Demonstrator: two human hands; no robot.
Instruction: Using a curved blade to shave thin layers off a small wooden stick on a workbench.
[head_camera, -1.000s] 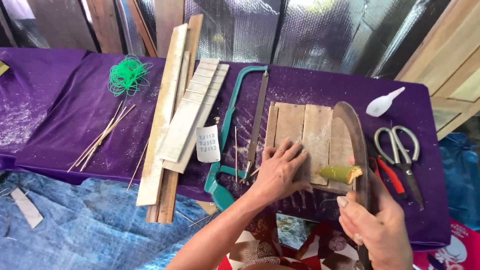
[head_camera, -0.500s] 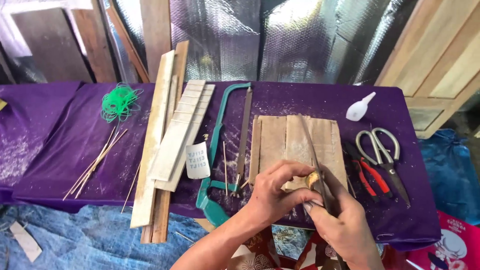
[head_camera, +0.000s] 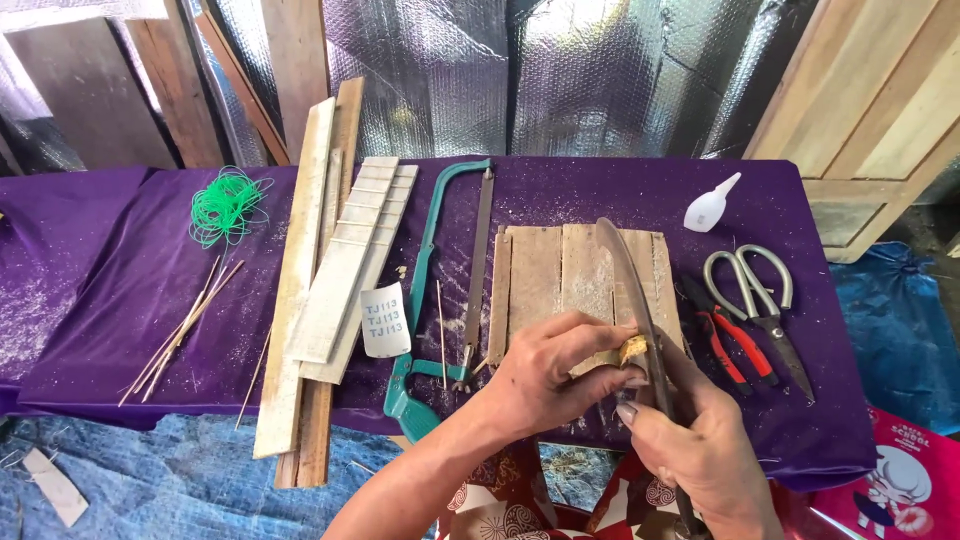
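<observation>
My left hand (head_camera: 548, 382) pinches a small yellowish piece of bamboo (head_camera: 632, 350) over the near edge of a pale wooden board (head_camera: 560, 270). My right hand (head_camera: 700, 450) grips the handle of a long curved knife (head_camera: 625, 275), whose blade runs away from me across the board and rests against the piece. Both hands are close together, touching at the piece.
A green hacksaw (head_camera: 440, 260) lies left of the board, with bamboo slats and planks (head_camera: 330, 270) beyond it. Thin sticks (head_camera: 185, 330) and a green cord coil (head_camera: 225, 205) lie at left. Scissors (head_camera: 760, 300), red pliers (head_camera: 730, 345) and a white bottle (head_camera: 712, 205) are at right.
My left hand left the board and came together with my right hand on the bamboo piece. The knife swung from the board's right edge to its middle, its blade against the piece.
</observation>
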